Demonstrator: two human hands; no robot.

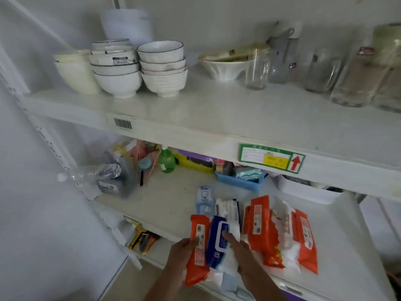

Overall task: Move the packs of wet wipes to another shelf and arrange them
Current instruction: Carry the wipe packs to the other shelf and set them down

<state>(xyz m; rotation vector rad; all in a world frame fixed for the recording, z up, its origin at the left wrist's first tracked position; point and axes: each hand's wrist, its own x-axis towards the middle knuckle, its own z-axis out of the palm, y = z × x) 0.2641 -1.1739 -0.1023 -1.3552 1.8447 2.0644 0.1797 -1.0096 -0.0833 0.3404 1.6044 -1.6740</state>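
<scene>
So the person is standing at a white shelving unit and working on the middle shelf (165,205), down at its front edge. Their left hand (184,250) is gripping an orange pack (197,248) of wet wipes, thumb wrapped over the face of it, and the right hand (236,246) is pressing flat on a dark blue pack (217,240) right beside it, fingers spread rather than closed round it. Both packs are hanging partly over the shelf lip, with a white pack (230,211) tucked just behind them.

Off to the right, a bunch of orange-and-white packs (282,233) is lying overlapped and crooked, and a small pale blue pack (204,198) is sitting further back.

Honestly I can't tell if this is the shelf they're coming from or going to. Either way nothing's looking tidy here, so I'd say plenty is left. The top shelf (217,109) is showing only bowls (138,68) and glass jars (258,68), no wipes up there that I'm seeing.
</scene>
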